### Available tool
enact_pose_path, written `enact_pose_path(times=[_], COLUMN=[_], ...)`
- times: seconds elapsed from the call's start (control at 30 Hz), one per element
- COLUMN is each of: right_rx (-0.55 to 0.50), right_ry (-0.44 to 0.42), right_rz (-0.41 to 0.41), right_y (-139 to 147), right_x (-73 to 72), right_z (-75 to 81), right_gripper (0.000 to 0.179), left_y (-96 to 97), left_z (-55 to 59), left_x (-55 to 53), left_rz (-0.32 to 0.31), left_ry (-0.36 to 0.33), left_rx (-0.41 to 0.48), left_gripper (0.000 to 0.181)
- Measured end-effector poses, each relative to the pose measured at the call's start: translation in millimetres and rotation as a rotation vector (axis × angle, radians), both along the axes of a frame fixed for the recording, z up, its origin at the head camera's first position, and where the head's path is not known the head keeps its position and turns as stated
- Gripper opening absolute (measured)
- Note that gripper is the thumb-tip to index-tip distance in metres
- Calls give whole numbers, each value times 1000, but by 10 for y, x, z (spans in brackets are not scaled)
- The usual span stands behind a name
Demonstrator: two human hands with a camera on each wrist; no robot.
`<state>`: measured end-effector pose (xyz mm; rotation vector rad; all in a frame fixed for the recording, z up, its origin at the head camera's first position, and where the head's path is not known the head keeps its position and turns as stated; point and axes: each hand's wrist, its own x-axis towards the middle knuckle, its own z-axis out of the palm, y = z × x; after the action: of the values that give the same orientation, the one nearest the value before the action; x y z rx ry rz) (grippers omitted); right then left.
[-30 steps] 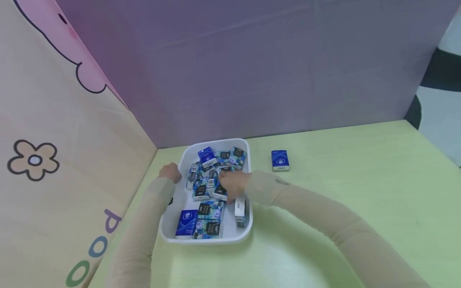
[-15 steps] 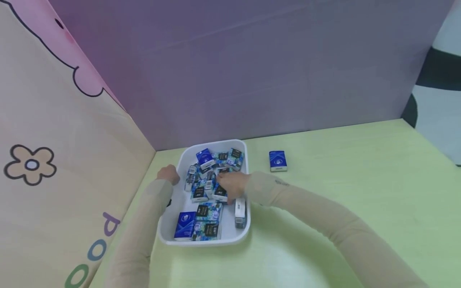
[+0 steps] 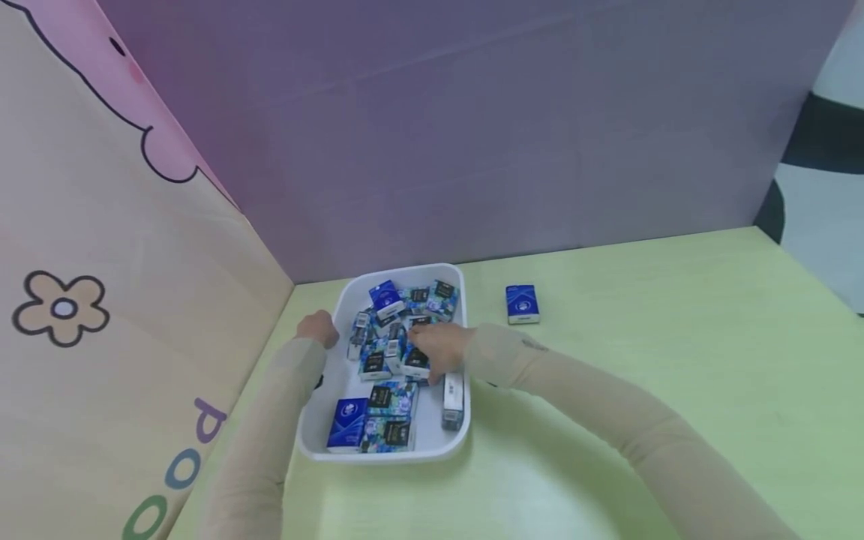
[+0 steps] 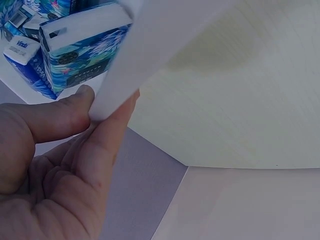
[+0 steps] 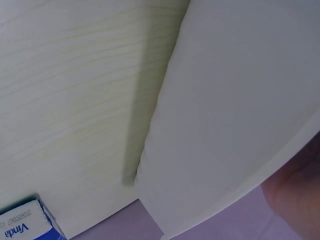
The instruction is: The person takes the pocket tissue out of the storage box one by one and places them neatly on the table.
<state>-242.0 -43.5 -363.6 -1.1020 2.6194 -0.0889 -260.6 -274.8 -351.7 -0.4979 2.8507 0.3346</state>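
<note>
A white plastic basin holds several tissue packs, most in blue floral print with black labels, a few plain blue. My left hand pinches the basin's left rim; in the left wrist view the thumb lies inside the wall and the fingers outside. My right hand reaches over the right wall and grips a floral tissue pack, thumb toward the near side. In the right wrist view the basin's wall hides most of that hand, and its fingertips are out of sight.
A blue tissue pack lies on the pale green table right of the basin. Behind the table rises a purple-grey panel. A cream panel with a printed flower stands along the left.
The right hand and the floral pack under it have shifted slightly right within the basin. The left hand stays on the rim. The head view has moved a little.
</note>
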Motion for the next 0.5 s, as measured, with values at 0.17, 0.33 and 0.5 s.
enact_pose_path(times=[0.17, 0.33, 0.5], right_rx=[-14, -32, -40], right_ry=[-14, -32, -22], right_rz=[-6, -19, -19], right_y=[19, 37, 49], right_x=[-8, -17, -31], right_z=[0, 18, 44], right_gripper=[93, 94, 91], left_y=[5, 31, 56], left_z=[-2, 25, 51], left_x=[9, 23, 42], left_rz=[3, 8, 17], left_ry=[-5, -6, -6], left_rx=[0, -12, -2], left_gripper=[29, 29, 29])
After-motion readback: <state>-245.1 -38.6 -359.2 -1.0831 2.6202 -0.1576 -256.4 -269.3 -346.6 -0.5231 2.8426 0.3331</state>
